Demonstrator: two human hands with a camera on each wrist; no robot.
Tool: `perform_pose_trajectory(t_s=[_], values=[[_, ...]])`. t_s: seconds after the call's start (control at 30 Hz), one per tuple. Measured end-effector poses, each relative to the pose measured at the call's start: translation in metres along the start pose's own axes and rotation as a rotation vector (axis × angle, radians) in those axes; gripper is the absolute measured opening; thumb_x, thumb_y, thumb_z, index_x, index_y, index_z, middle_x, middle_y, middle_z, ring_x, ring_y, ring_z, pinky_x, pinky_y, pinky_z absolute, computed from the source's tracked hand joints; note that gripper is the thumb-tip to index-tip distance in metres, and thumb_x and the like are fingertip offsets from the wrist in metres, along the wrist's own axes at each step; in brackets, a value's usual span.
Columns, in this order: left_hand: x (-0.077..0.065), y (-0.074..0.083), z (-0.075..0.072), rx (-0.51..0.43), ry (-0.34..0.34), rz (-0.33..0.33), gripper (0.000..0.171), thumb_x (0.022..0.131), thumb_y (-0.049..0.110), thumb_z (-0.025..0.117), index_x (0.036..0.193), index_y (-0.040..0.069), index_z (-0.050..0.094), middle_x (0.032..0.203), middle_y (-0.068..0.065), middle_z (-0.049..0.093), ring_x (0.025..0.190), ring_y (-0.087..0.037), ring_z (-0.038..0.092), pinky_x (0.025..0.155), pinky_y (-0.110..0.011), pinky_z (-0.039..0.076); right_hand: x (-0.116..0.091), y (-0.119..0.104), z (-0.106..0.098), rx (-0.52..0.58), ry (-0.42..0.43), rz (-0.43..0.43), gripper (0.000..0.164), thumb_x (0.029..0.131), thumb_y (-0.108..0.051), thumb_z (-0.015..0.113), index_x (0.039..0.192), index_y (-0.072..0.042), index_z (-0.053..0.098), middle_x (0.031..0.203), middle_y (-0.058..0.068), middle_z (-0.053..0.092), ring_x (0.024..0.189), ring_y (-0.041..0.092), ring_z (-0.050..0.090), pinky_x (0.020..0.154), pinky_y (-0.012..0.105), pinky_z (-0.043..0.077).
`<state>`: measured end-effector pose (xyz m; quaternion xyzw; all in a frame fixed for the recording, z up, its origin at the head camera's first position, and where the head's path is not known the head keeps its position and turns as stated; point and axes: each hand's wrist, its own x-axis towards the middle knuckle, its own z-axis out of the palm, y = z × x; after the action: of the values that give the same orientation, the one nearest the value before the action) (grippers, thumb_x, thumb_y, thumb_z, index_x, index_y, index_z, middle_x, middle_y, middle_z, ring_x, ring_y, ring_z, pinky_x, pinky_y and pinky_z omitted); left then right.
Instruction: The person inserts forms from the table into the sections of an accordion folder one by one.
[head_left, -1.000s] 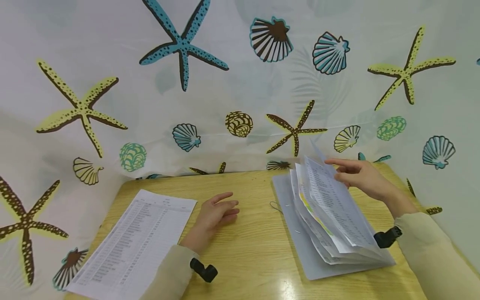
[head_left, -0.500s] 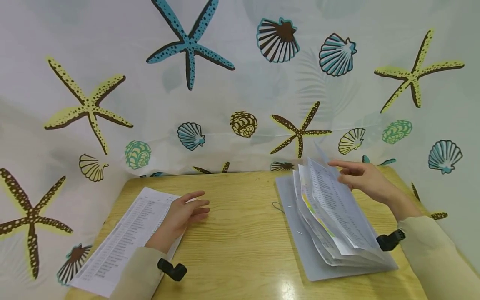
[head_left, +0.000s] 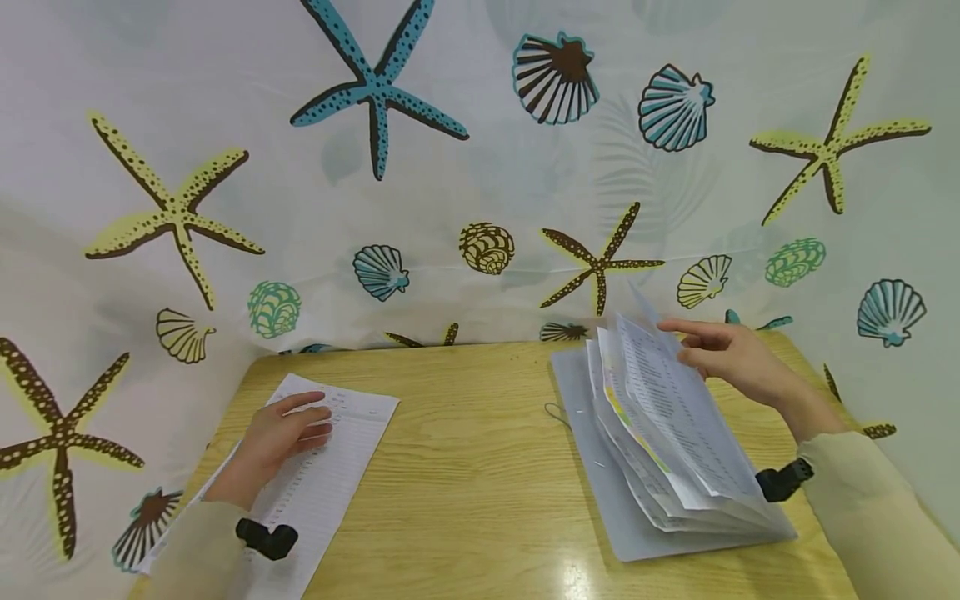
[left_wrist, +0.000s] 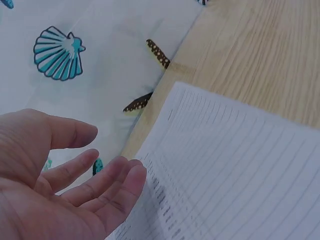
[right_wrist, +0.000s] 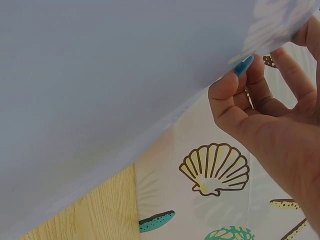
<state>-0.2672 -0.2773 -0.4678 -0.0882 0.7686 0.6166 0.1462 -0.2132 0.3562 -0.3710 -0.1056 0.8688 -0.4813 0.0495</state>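
My left hand [head_left: 281, 433] is over the printed sheets [head_left: 337, 500] at the table's left side, fingers loosely spread and nothing in them. In the left wrist view the ruled top sheet [left_wrist: 240, 150] lies beside the fingertips. On the right lies a grey-blue plastic folder [head_left: 611, 512], spread open with a fan of printed papers [head_left: 663, 392] standing up inside. My right hand [head_left: 731, 358] holds the folder's raised cover by its upper edge. The right wrist view shows thumb and fingers at the edge of that cover [right_wrist: 100, 75], which hides the papers.
A wooden table [head_left: 465, 467] spans the space between the sheets and the folder. A thin string loop [head_left: 553, 410] sticks out at the folder's left edge. Behind the table hangs a cloth [head_left: 435, 200] printed with starfish and shells. Each wrist wears a small black camera.
My left hand has moved left, from the bare table beside the printed sheets to over them. My right hand keeps its hold on the raised cover.
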Motion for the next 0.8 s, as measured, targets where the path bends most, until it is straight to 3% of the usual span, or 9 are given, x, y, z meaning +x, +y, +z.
perform_pose_trajectory(t_s=[0.1, 0.27, 0.37, 0.5, 0.7, 0.8], values=[[-0.003, -0.006, -0.020, 0.054, 0.033, -0.024, 0.069, 0.105, 0.024, 0.066, 0.161, -0.002, 0.034, 0.108, 0.006, 0.071, 0.093, -0.006, 0.074, 0.086, -0.025, 0.064, 0.000, -0.001, -0.001, 0.000, -0.003, 0.004, 0.051, 0.106, -0.020, 0.065, 0.155, -0.011, 0.053, 0.089, 0.000, 0.057, 0.076, 0.013, 0.058, 0.074, 0.028, 0.057], [-0.008, -0.013, -0.048, 0.204, 0.137, -0.042, 0.069, 0.106, 0.030, 0.062, 0.162, -0.002, 0.035, 0.136, -0.022, 0.062, 0.093, -0.007, 0.072, 0.083, -0.024, 0.063, 0.000, -0.002, 0.000, 0.000, -0.009, 0.004, 0.051, 0.106, -0.020, 0.065, 0.155, -0.011, 0.053, 0.088, -0.001, 0.057, 0.076, 0.013, 0.058, 0.074, 0.028, 0.057], [-0.008, -0.018, -0.061, 0.265, 0.224, -0.042, 0.068, 0.106, 0.031, 0.062, 0.160, -0.003, 0.038, 0.146, -0.033, 0.054, 0.091, -0.009, 0.071, 0.079, -0.024, 0.063, -0.001, -0.002, 0.001, 0.006, -0.016, -0.006, 0.051, 0.106, -0.021, 0.065, 0.155, -0.011, 0.053, 0.088, 0.000, 0.057, 0.074, 0.013, 0.057, 0.073, 0.028, 0.056], [-0.009, -0.023, -0.074, 0.311, 0.288, -0.057, 0.066, 0.104, 0.030, 0.062, 0.158, -0.002, 0.041, 0.146, -0.034, 0.054, 0.094, -0.014, 0.070, 0.074, -0.023, 0.062, -0.001, -0.001, 0.001, 0.011, -0.021, -0.012, 0.051, 0.106, -0.021, 0.064, 0.155, -0.011, 0.053, 0.089, 0.001, 0.058, 0.074, 0.013, 0.058, 0.073, 0.028, 0.056], [-0.013, -0.027, -0.085, 0.379, 0.316, -0.095, 0.067, 0.103, 0.030, 0.060, 0.159, -0.002, 0.040, 0.144, -0.033, 0.055, 0.108, -0.029, 0.064, 0.070, -0.021, 0.054, -0.001, -0.002, 0.002, 0.007, -0.024, 0.001, 0.052, 0.106, -0.022, 0.065, 0.155, -0.012, 0.053, 0.089, -0.001, 0.058, 0.077, 0.017, 0.059, 0.073, 0.028, 0.056], [-0.014, -0.027, -0.087, 0.379, 0.316, -0.126, 0.069, 0.104, 0.031, 0.059, 0.160, -0.002, 0.037, 0.148, -0.034, 0.050, 0.115, -0.036, 0.059, 0.080, -0.030, 0.054, -0.001, -0.003, 0.002, 0.007, -0.020, 0.002, 0.052, 0.106, -0.021, 0.065, 0.155, -0.011, 0.053, 0.090, 0.000, 0.058, 0.076, 0.017, 0.058, 0.072, 0.028, 0.056]])
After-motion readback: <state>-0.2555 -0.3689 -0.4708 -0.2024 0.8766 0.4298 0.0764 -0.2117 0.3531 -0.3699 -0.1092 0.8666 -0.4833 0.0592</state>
